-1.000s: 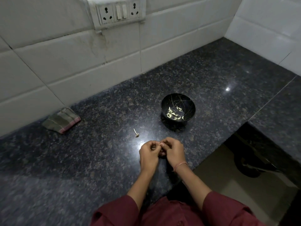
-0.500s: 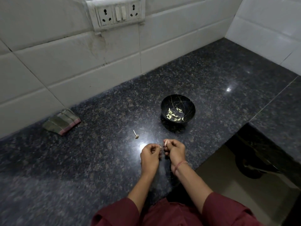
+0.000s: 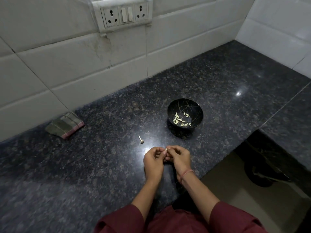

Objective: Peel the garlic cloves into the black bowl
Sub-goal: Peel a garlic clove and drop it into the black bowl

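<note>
A black bowl [image 3: 185,105] with thin pale veins stands on the dark granite counter and holds several peeled garlic cloves [image 3: 180,121]. In front of it, my left hand [image 3: 154,161] and my right hand [image 3: 179,158] meet, fingers curled. Between their fingertips they pinch a small pale garlic clove [image 3: 166,149], only its tip showing. A bare garlic stem [image 3: 141,139] lies on the counter just beyond my left hand.
A folded striped cloth [image 3: 64,126] lies at the back left against the white tiled wall. A socket panel [image 3: 123,13] is on the wall above. The counter's edge [image 3: 223,158] drops off at the right to the floor.
The hands drew slightly apart half a second ago with a strip of skin between them, and have now closed together again on the clove.
</note>
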